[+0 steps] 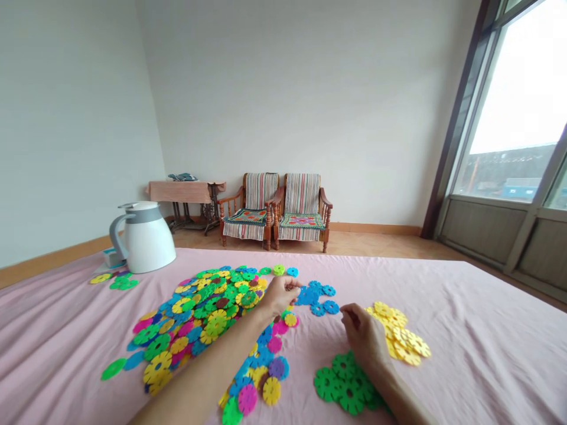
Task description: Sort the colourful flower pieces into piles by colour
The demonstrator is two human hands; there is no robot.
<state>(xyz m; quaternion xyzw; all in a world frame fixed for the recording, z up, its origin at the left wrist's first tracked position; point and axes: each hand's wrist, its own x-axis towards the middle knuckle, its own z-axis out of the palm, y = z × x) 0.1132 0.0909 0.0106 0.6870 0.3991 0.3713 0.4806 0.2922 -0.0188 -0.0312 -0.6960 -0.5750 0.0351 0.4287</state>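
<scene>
My left hand [282,295] reaches over the right edge of a mixed pile of colourful notched plastic discs [212,307]. Its fingers are pinched together at the left side of a small group of blue notched discs [316,293]; whether a disc is between them I cannot make out. My right hand [363,330] is closed, thumb against fingertips, just right of the blue discs; anything in it is hidden. Beside its knuckles lies a heap of yellow notched discs [405,339]. A heap of green notched discs [345,381] lies below it, partly covered by my wrist.
A pink cloth [469,336] covers the table. At the back left stands a white and grey jug [148,239], with a small box [113,258] and a few loose discs [123,282] near it. Beyond the table are two wooden armchairs [301,200] and a cloth-covered sewing table [179,192].
</scene>
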